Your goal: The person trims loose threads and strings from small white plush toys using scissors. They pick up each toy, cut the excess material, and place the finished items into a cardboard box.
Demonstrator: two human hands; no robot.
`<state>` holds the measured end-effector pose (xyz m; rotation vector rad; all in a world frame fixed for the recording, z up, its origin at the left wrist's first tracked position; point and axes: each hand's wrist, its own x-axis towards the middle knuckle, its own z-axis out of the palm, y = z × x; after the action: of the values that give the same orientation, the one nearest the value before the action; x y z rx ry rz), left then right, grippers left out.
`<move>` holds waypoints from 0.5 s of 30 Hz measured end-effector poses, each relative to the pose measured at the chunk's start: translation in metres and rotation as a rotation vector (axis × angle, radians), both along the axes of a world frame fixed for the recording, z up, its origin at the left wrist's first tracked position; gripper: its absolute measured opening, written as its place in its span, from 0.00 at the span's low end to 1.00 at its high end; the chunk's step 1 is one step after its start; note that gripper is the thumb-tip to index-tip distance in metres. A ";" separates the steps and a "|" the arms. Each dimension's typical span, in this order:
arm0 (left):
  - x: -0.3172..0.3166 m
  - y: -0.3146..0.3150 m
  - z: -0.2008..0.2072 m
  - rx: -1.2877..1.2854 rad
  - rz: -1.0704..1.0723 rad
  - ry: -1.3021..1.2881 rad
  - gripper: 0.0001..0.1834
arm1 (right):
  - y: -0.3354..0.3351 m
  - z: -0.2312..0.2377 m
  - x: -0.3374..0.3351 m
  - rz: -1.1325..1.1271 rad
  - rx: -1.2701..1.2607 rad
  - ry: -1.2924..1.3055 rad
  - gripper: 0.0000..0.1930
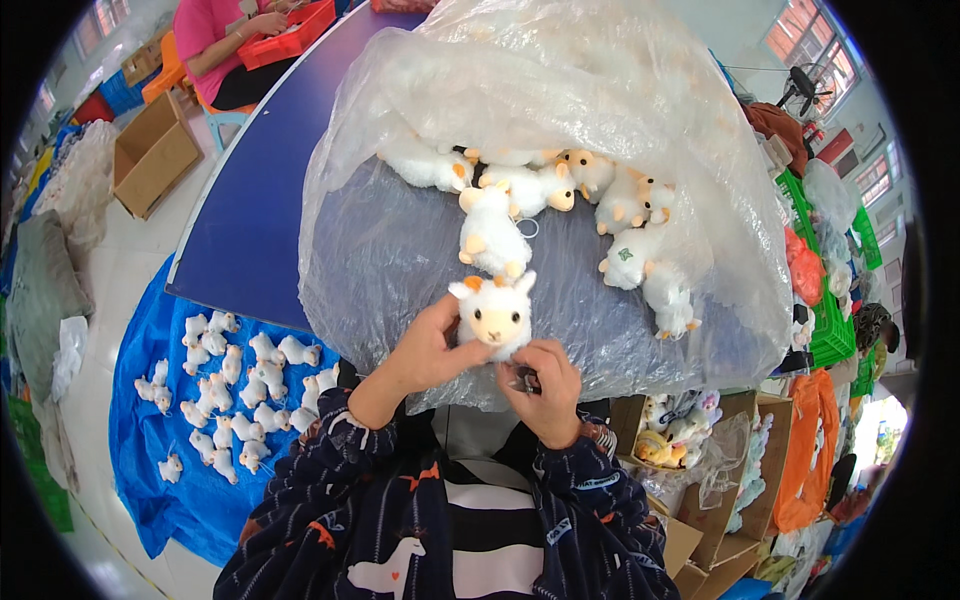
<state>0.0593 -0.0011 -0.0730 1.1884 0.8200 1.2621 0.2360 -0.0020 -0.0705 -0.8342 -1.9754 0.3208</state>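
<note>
In front of my chest I hold a white plush goat (pixel 497 316) with small orange horns and a cream muzzle, its face toward me. My left hand (pixel 425 352) grips it from the left side, thumb across its front. Below its right side, the fingers of my right hand (pixel 545 388) are closed round a small dark metal tool (pixel 525 379); most of it is hidden, so its kind is unclear. Just beyond lies another plush goat (pixel 488 232) on a clear plastic bag (pixel 390 255). More plush goats (pixel 625 258) spill from the bag's mouth.
The bag rests on a blue table (pixel 245 215). At left, several white plush toys lie on a blue sheet (pixel 145 510). Open cardboard boxes (pixel 740 420) with toys stand at right. A person in pink (pixel 205 40) sits at the far left, handling a red tray (pixel 290 38).
</note>
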 end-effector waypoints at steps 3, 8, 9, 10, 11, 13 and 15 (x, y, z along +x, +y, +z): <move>-0.003 -0.003 0.004 0.022 -0.039 -0.052 0.25 | -0.003 -0.009 0.005 0.007 -0.041 0.027 0.18; -0.001 -0.007 0.020 0.194 0.147 0.223 0.15 | -0.002 -0.015 0.008 -0.010 -0.060 -0.008 0.19; 0.000 -0.007 0.021 0.206 0.177 0.226 0.14 | -0.002 -0.015 0.008 -0.020 -0.071 -0.017 0.19; 0.002 -0.008 0.023 0.215 0.207 0.229 0.14 | -0.002 -0.016 0.008 -0.030 -0.083 -0.011 0.20; 0.004 -0.010 0.023 0.224 0.238 0.232 0.13 | -0.002 -0.018 0.008 -0.040 -0.095 -0.005 0.20; 0.006 -0.010 0.021 0.181 0.238 0.190 0.13 | -0.003 -0.024 0.008 -0.041 -0.141 0.018 0.20; 0.008 -0.011 0.019 0.155 0.240 0.171 0.13 | -0.006 -0.030 0.008 -0.025 -0.209 0.051 0.20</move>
<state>0.0676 -0.0125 -0.0541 1.3660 1.0292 1.4543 0.2445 -0.0083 -0.1001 -0.9726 -1.9039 0.5356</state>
